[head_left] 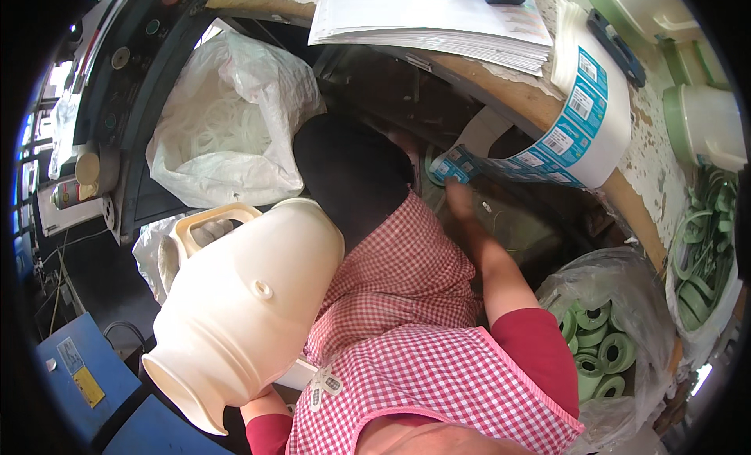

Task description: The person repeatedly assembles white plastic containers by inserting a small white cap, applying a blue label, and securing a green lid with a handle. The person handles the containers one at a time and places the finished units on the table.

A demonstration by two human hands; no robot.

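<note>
A large cream plastic jug body (242,298) lies tilted across my left side, its wide spouted mouth toward the lower left. My left arm passes beneath it. What look like pale gloved fingers of my left hand (211,231) are wrapped at its loop handle (215,214); the rest of that hand is hidden. Below the table edge, my right hand (460,195) is closed on the end of a strip of blue and white labels (567,138). That strip curls down from the table. Beside the hand shows a pale green round part (432,165), partly hidden.
A plastic bag of translucent rings (227,126) stands at the upper left. Green ring-shaped parts (616,352) fill a bag at right, with more green parts (692,291) beyond. Stacked white sheets (430,25) lie on the worn table (649,134). Blue boxes (86,377) stand lower left.
</note>
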